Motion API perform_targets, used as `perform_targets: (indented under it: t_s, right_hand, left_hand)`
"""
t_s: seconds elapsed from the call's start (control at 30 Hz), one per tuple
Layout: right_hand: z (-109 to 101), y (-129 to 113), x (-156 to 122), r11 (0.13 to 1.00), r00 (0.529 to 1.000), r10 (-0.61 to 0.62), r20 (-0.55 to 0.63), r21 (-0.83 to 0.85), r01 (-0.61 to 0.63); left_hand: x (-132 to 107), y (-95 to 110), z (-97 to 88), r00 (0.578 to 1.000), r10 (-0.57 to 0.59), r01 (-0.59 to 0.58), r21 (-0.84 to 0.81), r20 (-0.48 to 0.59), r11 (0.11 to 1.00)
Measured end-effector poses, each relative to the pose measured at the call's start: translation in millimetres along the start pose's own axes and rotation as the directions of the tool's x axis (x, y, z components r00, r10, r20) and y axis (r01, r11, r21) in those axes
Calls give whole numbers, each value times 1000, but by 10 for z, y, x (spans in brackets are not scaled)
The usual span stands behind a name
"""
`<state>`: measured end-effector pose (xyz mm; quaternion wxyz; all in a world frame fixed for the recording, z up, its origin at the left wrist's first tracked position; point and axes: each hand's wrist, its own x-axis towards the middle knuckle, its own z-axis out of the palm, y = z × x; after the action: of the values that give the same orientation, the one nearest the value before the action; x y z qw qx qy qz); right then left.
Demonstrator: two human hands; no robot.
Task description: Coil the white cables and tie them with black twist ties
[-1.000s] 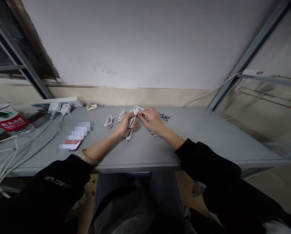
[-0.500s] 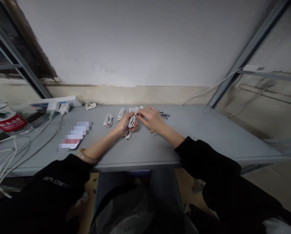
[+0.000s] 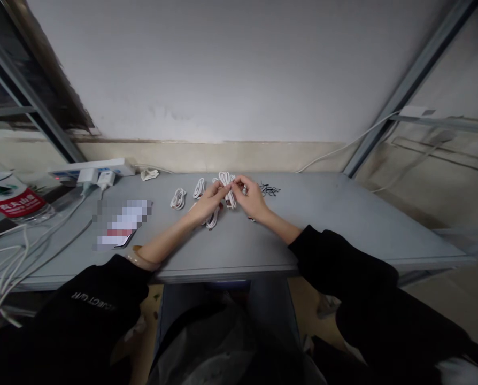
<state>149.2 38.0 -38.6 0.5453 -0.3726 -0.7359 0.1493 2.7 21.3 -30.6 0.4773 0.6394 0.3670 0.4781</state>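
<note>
A coiled white cable [image 3: 226,178] is held upright above the desk in my left hand [image 3: 210,202], whose fingers and thumb are closed round its middle. At the coil's right side, the thumb and fingertips of my right hand [image 3: 249,195] are pinched together at its waist, on a thin black twist tie that they mostly hide. Behind my right hand lies a small heap of black twist ties [image 3: 269,189]. Other coiled white cables, one at the left [image 3: 178,199], one farther back [image 3: 199,188] and one below my left hand [image 3: 212,220], rest on the desk.
On the left of the grey desk [image 3: 343,230] lies a phone [image 3: 126,222] with a blurred screen. A power strip [image 3: 114,167] with plugs, loose white cords [image 3: 12,267] and a large bottle [image 3: 14,197] stand beyond it. Metal posts [image 3: 407,80] rise at both sides.
The coiled cable has turned more upright and shifted slightly right in my left hand. My right hand has moved from over its top to its right side, still pinching.
</note>
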Motion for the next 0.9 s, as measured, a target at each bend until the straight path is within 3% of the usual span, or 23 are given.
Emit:
perform_targets:
  t_s: [0.1,0.2,0.33,0.4,0.5,0.7,0.8,0.9]
  right_hand:
    - [19,15,23,984,992,125,4,127,-125]
    - [28,21,40,955,980,199,16,221,-198]
    - [27,23,54,884,947,313,71,344,-317]
    - [13,13,63,844,923,370,105,378,-381]
    - [-22,-17,78,817,900,417,128,382,-432]
    - [-57,22,100,785,884,434,175,407,-467]
    - [-72,145,133,795,876,457,154,371,-480]
    - [-144,296,211,819,872,486,58,316,-478]
  left_hand:
    - [-31,20,6,988,153,-152,113,-2,982]
    - [-61,49,-9,959,280,-253,327,-36,910]
    - [-66,87,-70,926,378,-283,673,5,684]
    - [-61,105,-98,918,393,-291,762,53,578]
    - [-61,133,-114,914,397,-292,806,77,515]
    - [-53,115,-78,934,356,-225,805,18,550]
    - [-22,66,-78,949,313,-179,744,-43,644]
    - [9,18,-94,956,280,-165,632,-86,758]
